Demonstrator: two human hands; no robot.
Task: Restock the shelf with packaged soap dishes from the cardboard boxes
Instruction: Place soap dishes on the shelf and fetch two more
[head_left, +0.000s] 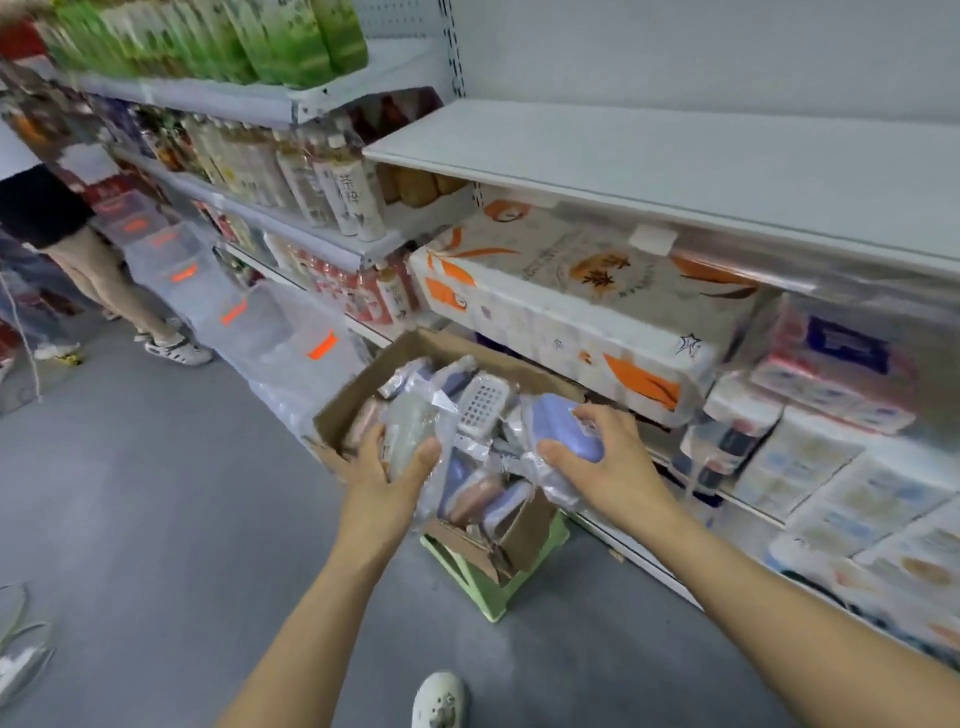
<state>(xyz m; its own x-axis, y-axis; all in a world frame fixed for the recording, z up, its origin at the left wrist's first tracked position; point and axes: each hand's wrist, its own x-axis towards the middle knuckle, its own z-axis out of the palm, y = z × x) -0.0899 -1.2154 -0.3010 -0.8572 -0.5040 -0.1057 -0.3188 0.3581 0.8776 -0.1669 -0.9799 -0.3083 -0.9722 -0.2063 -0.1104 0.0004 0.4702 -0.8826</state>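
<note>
The cardboard box (363, 387) rests on a green stool (470, 577) on the floor, just beside the lower shelving. It is filled with packaged soap dishes in clear wrap. The left hand (387, 467) grips a pale green packaged soap dish (410, 431) at the box's near-left side, fingers and thumb curled round it. The right hand (605, 460) grips a purple packaged soap dish (558, 426) at the box's right side, thumb on its near edge, fingers over the far edge. The white shelf (675, 166) above the tissue packs (561, 291) is bare.
</note>
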